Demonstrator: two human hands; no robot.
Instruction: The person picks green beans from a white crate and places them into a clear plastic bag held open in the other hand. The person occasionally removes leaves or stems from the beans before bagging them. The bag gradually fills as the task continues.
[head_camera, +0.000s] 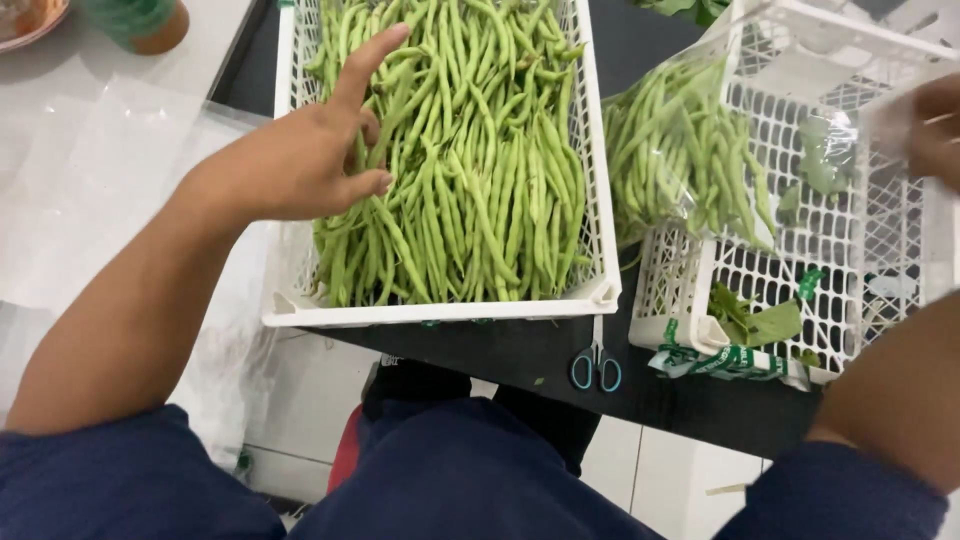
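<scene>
From the head cam I see the left hand (310, 150) down on a heap of green beans (470, 150) in a white lattice crate (440, 312). Fingers (365, 65) spread — index stretched up over the pile, thumb and lower fingers pressing into the beans at the crate's left side. Not clamped on anything I can make out, just resting on top.

Beans fill that crate nearly edge to edge, lying mostly lengthwise. Crate sits on a dark tabletop (520, 350), near corner overhanging toward me.

Right hand (935, 125) is at the far right edge, blurred and partly behind clear plastic — I cannot tell whether its fingers are open or closed. It's up against a clear plastic bag (690, 150) of more beans, which leans in a second white crate (790, 260) just right of the first. A few loose green leaves (750, 318) lie at that crate's bottom, green tape strips (725, 362) at its front lip.

Small teal-handled scissors (596, 368) lie on the tabletop between the two crates, near the front edge.
</scene>
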